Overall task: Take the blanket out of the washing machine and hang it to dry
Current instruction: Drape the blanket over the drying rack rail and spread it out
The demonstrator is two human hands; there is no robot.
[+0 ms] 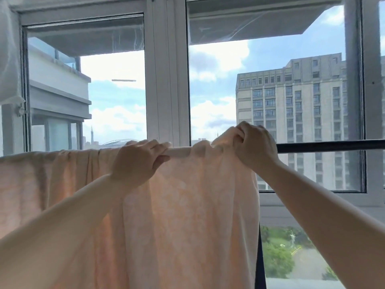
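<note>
- A bright room at a large window (166,80) with pale grey-white metal frames; a thick central upright divides two big panes.
- Through the glass: blue sky with white clouds, a tall beige apartment block (291,113) with rows of dark windows on the right, a grey balcony edge on the left, and green treetops low down on the right.
- A hazy white fabric shape (8,49) fills the upper left corner; what it is cannot be told.
- A horizontal drying rod (333,145) crosses the view in front of the window. Its bare right part looks dark and smooth; a short pale, rounded stretch shows between the two hands.
- The blanket (187,215) is draped over the rod, covering it from the left edge of the view to just past the middle. It is thin, soft, pale peach cloth with a faint mottled pattern; daylight glows through it. It hangs in long vertical folds out of the bottom of the view, and its right edge falls straight down.
- The left hand (137,161) grips the rod through the blanket, fingers curled over the top and thumb beneath.
- The right hand (255,146), raised slightly above the rod, clutches a bunched fold of the blanket's top right corner in curled fingers.
- Both forearms are bare and reach up from the bottom corners.
</note>
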